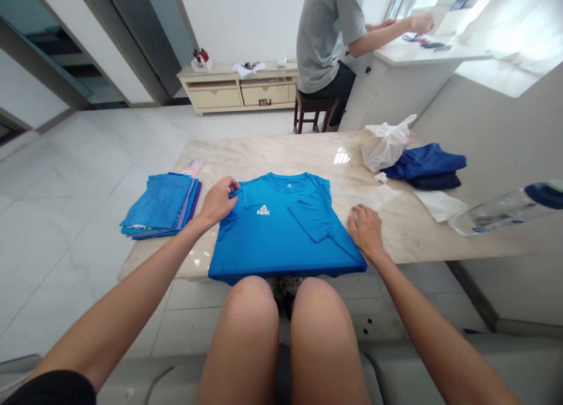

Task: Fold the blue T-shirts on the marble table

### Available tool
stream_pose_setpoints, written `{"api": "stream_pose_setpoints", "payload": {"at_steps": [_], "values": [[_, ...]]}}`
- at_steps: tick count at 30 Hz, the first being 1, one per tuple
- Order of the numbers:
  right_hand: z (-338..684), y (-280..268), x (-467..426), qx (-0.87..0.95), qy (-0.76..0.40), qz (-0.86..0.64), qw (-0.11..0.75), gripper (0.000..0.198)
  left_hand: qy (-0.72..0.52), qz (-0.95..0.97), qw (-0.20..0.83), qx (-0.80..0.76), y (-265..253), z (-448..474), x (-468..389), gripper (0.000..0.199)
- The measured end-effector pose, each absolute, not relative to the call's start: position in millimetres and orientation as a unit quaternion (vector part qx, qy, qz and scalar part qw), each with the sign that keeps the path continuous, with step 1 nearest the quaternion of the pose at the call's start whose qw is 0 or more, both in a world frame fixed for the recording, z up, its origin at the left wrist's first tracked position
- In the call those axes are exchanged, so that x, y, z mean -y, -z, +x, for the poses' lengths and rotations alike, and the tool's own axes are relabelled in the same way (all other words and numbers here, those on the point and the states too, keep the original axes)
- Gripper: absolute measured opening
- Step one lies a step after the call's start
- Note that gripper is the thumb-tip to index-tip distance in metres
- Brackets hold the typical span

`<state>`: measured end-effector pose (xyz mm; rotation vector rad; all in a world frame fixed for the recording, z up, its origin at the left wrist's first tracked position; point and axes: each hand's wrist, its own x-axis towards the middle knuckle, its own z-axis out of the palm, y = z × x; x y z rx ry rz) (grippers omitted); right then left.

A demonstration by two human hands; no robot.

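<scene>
A bright blue T-shirt [272, 235] lies chest up on the marble-look table, with a white PEAK logo on it. Its right-hand sleeve is folded inward across the front, and the lower part reaches the table's near edge by my knees. At the shirt's left shoulder edge, my left hand [219, 201] has its fingers curled in a pinch on the fabric. My right hand [366, 229] rests on the tabletop just right of the shirt, fingers apart and loosely bent, holding nothing. Left of my left hand sits a stack of folded blue and purple clothes [156, 203].
On the table [250, 150], a white plastic bag [387, 142] and dark blue clothing [426, 162] lie at the right. A clear bottle [501, 208] and a white paper [440, 206] are nearer. A person in grey [323, 36] sits beyond, beside a low cabinet [215, 94].
</scene>
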<state>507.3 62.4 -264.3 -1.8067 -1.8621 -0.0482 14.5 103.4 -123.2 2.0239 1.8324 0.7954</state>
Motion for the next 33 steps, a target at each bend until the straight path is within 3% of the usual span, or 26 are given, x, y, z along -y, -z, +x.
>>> {"api": "stream_pose_setpoints", "payload": {"at_steps": [2, 4, 8, 12, 14, 20, 26, 33], "values": [[507.3, 262.8, -62.1, 0.690, 0.018, -0.671, 0.269, 0.039, -0.286, 0.730, 0.219, -0.581, 117.3, 35.6, -91.5, 0.047], [507.0, 261.9, -61.6, 0.689, 0.017, -0.673, 0.268, 0.039, -0.305, 0.707, 0.248, -0.588, 119.3, 44.1, -79.9, 0.053], [505.8, 260.2, -60.9, 0.688, 0.018, -0.675, 0.267, 0.039, -0.258, 0.699, 0.211, -0.632, 145.8, 33.2, -55.8, 0.039], [506.5, 259.6, -61.5, 0.690, 0.020, -0.675, 0.262, 0.038, -0.130, 0.813, 0.166, -0.543, 177.4, 23.8, -30.0, 0.041], [507.0, 259.7, -61.9, 0.688, 0.017, -0.677, 0.261, 0.038, -0.099, 0.832, 0.155, -0.524, 184.3, 24.8, -21.5, 0.031], [506.0, 257.7, -61.0, 0.686, 0.014, -0.682, 0.253, 0.039, -0.081, 0.815, 0.249, -0.517, 170.6, 30.8, -35.2, 0.029], [504.2, 253.7, -60.2, 0.687, 0.026, -0.687, 0.236, 0.037, -0.197, 0.827, 0.211, -0.482, 186.0, 57.0, -111.3, 0.030], [505.8, 256.3, -60.6, 0.686, 0.029, -0.686, 0.240, 0.037, -0.164, 0.817, 0.201, -0.515, 225.6, 89.0, -143.1, 0.022]]}}
